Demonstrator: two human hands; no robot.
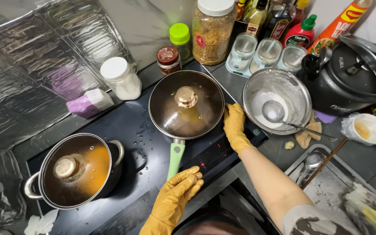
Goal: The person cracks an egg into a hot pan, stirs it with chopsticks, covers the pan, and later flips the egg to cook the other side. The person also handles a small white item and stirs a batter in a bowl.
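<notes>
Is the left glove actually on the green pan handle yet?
Touching. In the head view the left hand wraps its gloved fingertips over the end of the green pan handle, with no gap visible between them.

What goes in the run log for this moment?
left hand: on green pan handle | right hand: beside lidded pan | cooktop: lidded pot
</notes>
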